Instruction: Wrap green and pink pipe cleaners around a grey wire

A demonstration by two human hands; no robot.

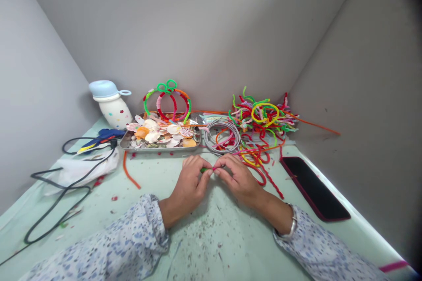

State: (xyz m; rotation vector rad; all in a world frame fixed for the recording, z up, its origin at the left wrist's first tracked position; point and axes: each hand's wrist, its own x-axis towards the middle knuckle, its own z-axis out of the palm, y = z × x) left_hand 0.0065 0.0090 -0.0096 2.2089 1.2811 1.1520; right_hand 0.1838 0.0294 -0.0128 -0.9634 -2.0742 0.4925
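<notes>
Above the middle of the table, my left hand and my right hand meet fingertip to fingertip. My left thumb and fingers pinch a green pipe cleaner. A bit of pink pipe cleaner shows between the two hands, pinched by my right fingers. Most of both pieces is hidden by the fingers, and I cannot tell how they join. Just beyond my hands lie a coil of grey wire and loose red pipe cleaners.
Behind stands a metal tray of shells, with pipe-cleaner hoops above it. A pipe-cleaner pile and a phone lie right. Leftward are a white bottle, a blue glue gun, and a black cable.
</notes>
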